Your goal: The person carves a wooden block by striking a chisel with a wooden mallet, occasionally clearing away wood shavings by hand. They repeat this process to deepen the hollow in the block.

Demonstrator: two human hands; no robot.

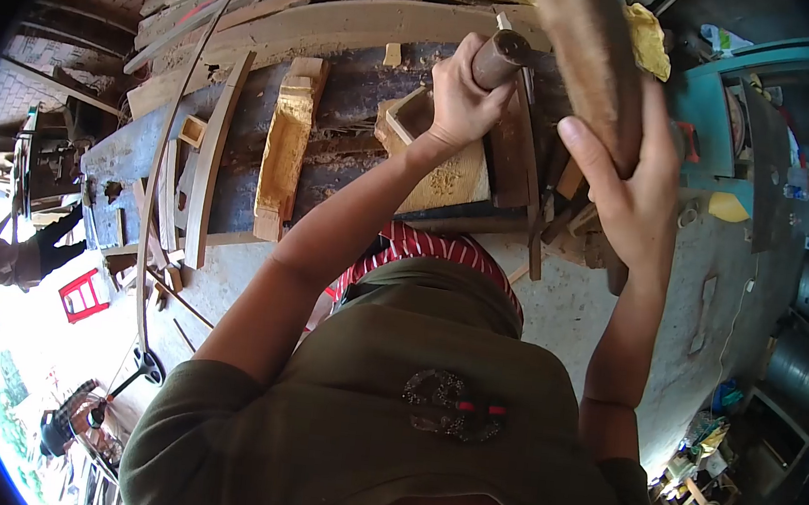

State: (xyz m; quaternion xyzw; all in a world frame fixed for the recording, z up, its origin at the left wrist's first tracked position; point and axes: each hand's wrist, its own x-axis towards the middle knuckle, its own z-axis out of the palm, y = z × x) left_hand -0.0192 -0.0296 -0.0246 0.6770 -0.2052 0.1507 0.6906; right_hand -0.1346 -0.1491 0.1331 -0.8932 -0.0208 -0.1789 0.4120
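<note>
My left hand (468,103) is closed around the thick round handle of a chisel (503,56), whose flat dark end faces up toward me; its blade is hidden. Beneath that hand is a pale wooden block (455,178) with a rough cut patch, and a small wooden frame (408,115) lies on it. My right hand (636,192) grips a heavy wooden mallet (589,51), raised and slightly blurred, to the right of the chisel.
A hollowed yellowish wooden piece (286,149) and a long plank (216,161) lie across the dark workbench (346,101). Stacked boards (349,18) line the back. A teal machine (710,116) stands at right. Another person (24,255) is at far left, near a red stool (84,296).
</note>
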